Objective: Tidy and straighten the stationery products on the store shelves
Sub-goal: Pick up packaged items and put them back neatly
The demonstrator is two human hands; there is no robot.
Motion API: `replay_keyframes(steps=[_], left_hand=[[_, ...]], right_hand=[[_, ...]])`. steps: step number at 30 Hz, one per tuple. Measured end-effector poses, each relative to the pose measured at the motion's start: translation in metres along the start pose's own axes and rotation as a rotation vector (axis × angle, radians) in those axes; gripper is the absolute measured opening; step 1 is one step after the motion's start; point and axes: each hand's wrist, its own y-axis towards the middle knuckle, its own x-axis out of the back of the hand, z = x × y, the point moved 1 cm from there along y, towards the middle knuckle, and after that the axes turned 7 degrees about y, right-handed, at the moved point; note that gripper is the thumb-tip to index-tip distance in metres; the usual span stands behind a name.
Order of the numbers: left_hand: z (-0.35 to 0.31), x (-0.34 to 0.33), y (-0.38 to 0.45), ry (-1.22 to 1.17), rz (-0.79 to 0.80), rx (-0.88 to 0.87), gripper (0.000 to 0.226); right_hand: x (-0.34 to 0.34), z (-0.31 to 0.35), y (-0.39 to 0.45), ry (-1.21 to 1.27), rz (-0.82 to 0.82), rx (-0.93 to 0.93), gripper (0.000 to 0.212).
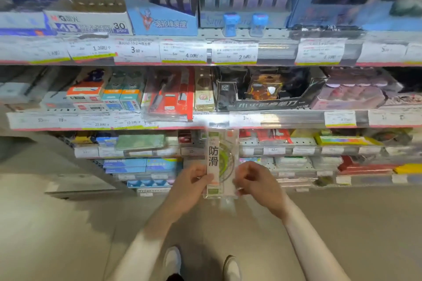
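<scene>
Right now, in the head view, both hands hold one clear-wrapped stationery pack [219,162] upright in front of the shelves. The left hand [194,180] grips its lower left edge, thumb laid across the front of the pack; the right hand [253,178] pinches its lower right edge with curled fingers. The pack carries a pale strip printed with large black characters and a green ring-shaped part behind the wrap; what the item is cannot be told.

Taking the pack as landmark: just above its top edge runs the price rail [285,118] of the middle shelf, with white labels. Above and left of the pack, a red blister pack [170,96] leans out over that rail, tilted. Above and right of it sits a black display box [271,93] with an orange item inside. Farther above, on the top shelf, stands a light blue display box [163,20]. Behind the pack, lower shelves hold flat boxes, blurred. Below it, two pale shoes [173,260] stand on the floor [57,223].
</scene>
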Motion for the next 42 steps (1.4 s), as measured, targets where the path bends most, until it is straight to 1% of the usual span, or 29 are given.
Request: replay_keyframes(steps=[4,8,11,13,17,19,21,22,26,28,31,32,35,37,39,42], left_hand=[[0.024,-0.007,-0.004,-0.005,-0.060,0.042,0.007],[0.038,-0.009,0.004,0.035,-0.084,0.043,0.017],[0.048,-0.009,0.018,0.096,-0.051,0.062,0.018],[0.053,-0.008,0.030,0.129,-0.025,0.056,0.027],[0.057,-0.001,0.052,0.034,0.131,0.085,0.045],[0.059,0.001,0.064,0.004,0.140,0.093,0.056],[0.058,0.001,0.078,-0.018,0.093,0.089,0.061],[0.058,0.001,0.084,-0.027,0.063,0.089,0.061],[0.059,0.005,0.112,-0.045,-0.030,0.073,0.056],[0.059,0.007,0.125,-0.027,-0.076,0.052,0.057],[0.054,0.008,0.143,0.065,-0.146,0.000,0.056],[0.053,0.008,0.148,0.098,-0.173,-0.014,0.054],[0.051,0.008,0.163,0.196,-0.241,-0.063,0.038],[0.054,0.009,0.170,0.254,-0.258,-0.089,0.032],[0.058,0.010,0.173,0.314,-0.254,-0.114,0.043],[0.067,0.013,0.175,0.422,-0.254,-0.171,0.059]], right_hand=[[0.002,-0.024,0.006,-0.032,0.066,-0.101,0.013],[0.001,-0.043,0.017,-0.062,0.088,-0.128,0.013],[-0.001,-0.053,0.030,-0.033,0.069,-0.160,0.014],[-0.002,-0.058,0.042,0.004,0.034,-0.183,0.015],[-0.004,-0.062,0.067,0.047,-0.044,-0.203,0.020],[-0.007,-0.060,0.080,0.063,-0.070,-0.193,0.022],[-0.009,-0.058,0.091,0.079,-0.081,-0.189,0.022],[-0.010,-0.057,0.095,0.073,-0.069,-0.192,0.028],[-0.016,-0.056,0.112,0.035,0.019,-0.191,0.062],[-0.019,-0.054,0.123,-0.020,-0.009,-0.157,0.065],[-0.026,-0.049,0.142,-0.086,-0.089,-0.106,0.060],[-0.027,-0.047,0.148,-0.097,-0.113,-0.094,0.055],[-0.031,-0.043,0.163,-0.201,-0.165,-0.041,0.027],[-0.033,-0.046,0.171,-0.220,-0.192,-0.004,0.019],[-0.034,-0.049,0.173,-0.240,-0.219,0.036,0.012],[-0.030,-0.055,0.174,-0.285,-0.186,0.069,0.011]])
